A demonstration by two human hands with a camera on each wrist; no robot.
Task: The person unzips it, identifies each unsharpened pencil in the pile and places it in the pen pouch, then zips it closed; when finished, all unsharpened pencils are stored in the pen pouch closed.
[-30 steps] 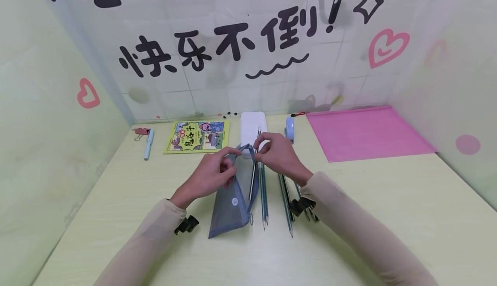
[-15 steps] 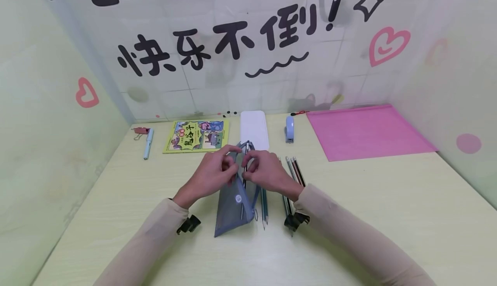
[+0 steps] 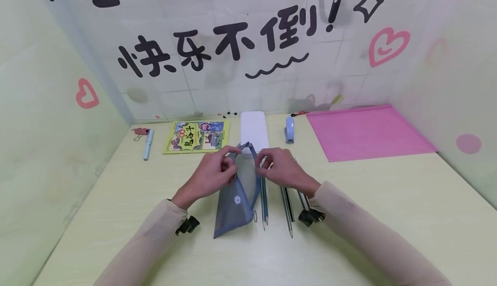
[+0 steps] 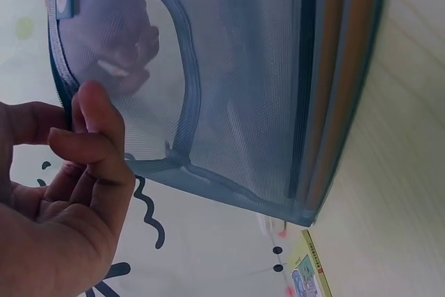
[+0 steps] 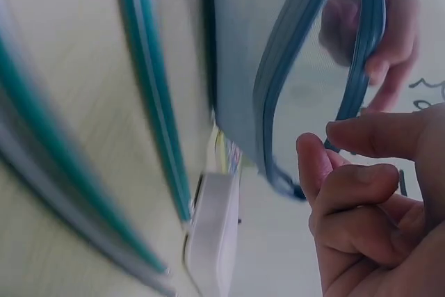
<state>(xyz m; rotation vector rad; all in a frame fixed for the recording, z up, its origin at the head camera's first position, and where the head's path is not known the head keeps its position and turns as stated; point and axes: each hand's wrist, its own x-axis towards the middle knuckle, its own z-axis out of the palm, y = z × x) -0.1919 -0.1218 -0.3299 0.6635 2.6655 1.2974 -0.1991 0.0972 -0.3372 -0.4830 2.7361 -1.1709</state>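
Observation:
A blue-grey mesh zip pouch (image 3: 233,215) stands tilted on the table, its mouth unzipped and facing up. My left hand (image 3: 209,174) pinches the left edge of that mouth between thumb and finger. Just beside the right edge is my right hand (image 3: 285,170), fingers loosely bent and nothing between them. Through the mesh in the left wrist view, several pencils (image 4: 330,74) lie along the bottom of the pouch. Two teal pencils (image 3: 264,204) rest on the table right of it. More pencils (image 3: 287,208) lie under my right wrist, partly hidden by the hand and sleeve.
Behind the pouch lies a white flat case (image 3: 254,128), with a yellow comic-style book (image 3: 196,136) to its left. A small blue stapler (image 3: 289,130) and a pink sheet (image 3: 366,135) are back right. At far left are a binder clip (image 3: 140,132) and a light-blue pen (image 3: 148,145).
My right hand has lowered a dark pencil into the pouch, let go of it and drawn back right. The pencil has dropped out of sight below the rim. My left hand keeps its pinch.

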